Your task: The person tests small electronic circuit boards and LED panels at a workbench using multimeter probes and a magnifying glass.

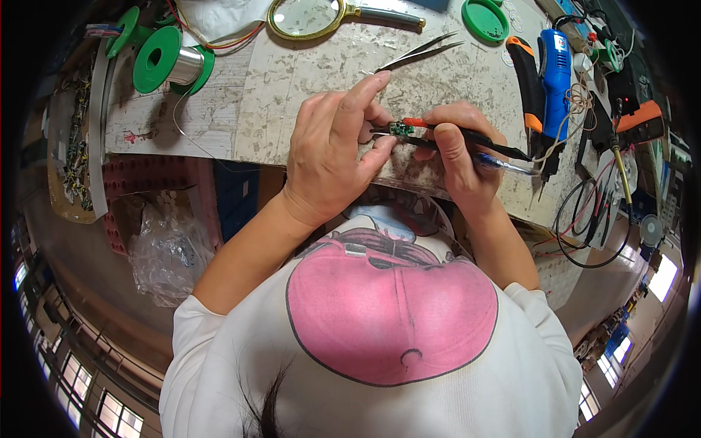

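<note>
My left hand [328, 150] is closed at the thumb and lower fingers around the end of a small green circuit board [400, 129], its index finger raised. From the right, my right hand [464, 150] grips a slim black tool [504, 144], whose thin front part reaches the board. A clear bluish pen-like shaft [504, 163] also sticks out behind that hand. Touching the board's far side is a red-orange piece [416, 122]; whether it belongs to a tool is unclear. A pair of metal tweezers [420, 52] lies beyond my hands, apart from them.
Behind lie a magnifying glass [307, 18] and a green round lid [485, 20]. A solder wire spool [182, 66] stands left. At right are orange-black cutters [527, 84], a blue electric screwdriver [555, 73] and a soldering iron [621, 168] with loose cables. The worktop edge [423, 188] runs near me.
</note>
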Demonstrator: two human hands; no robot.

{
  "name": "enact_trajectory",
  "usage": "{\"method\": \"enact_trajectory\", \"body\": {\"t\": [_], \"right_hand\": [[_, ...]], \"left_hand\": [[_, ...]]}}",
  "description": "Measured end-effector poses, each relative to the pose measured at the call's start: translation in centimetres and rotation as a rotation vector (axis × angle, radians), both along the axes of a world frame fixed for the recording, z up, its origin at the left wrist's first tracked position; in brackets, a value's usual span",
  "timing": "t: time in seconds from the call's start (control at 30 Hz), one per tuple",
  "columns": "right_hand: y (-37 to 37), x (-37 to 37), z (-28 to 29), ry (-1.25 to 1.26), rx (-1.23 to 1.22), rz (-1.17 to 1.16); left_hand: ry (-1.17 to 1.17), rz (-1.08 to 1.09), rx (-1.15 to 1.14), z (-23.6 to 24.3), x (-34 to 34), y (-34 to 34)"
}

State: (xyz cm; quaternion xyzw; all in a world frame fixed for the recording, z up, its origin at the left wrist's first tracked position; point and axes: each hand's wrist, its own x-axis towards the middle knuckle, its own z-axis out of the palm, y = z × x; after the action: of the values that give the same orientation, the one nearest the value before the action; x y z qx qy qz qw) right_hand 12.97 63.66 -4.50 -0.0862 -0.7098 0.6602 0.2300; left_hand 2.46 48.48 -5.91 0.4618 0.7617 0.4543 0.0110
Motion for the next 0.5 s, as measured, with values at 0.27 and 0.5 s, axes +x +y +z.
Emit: {"method": "enact_trajectory", "body": {"t": [0.27, 0.5], "right_hand": [[-0.17, -0.06, 0.13, -0.017, -0.026, 0.001], [-0.05, 0.03, 0.06, -0.011, 0.001, -0.007]], "left_hand": [[0.034, -0.006, -0.015, -0.16, -0.17, 0.06], [-0.062, -0.03, 0.012, 0.14, -0.16, -0.11]]}}
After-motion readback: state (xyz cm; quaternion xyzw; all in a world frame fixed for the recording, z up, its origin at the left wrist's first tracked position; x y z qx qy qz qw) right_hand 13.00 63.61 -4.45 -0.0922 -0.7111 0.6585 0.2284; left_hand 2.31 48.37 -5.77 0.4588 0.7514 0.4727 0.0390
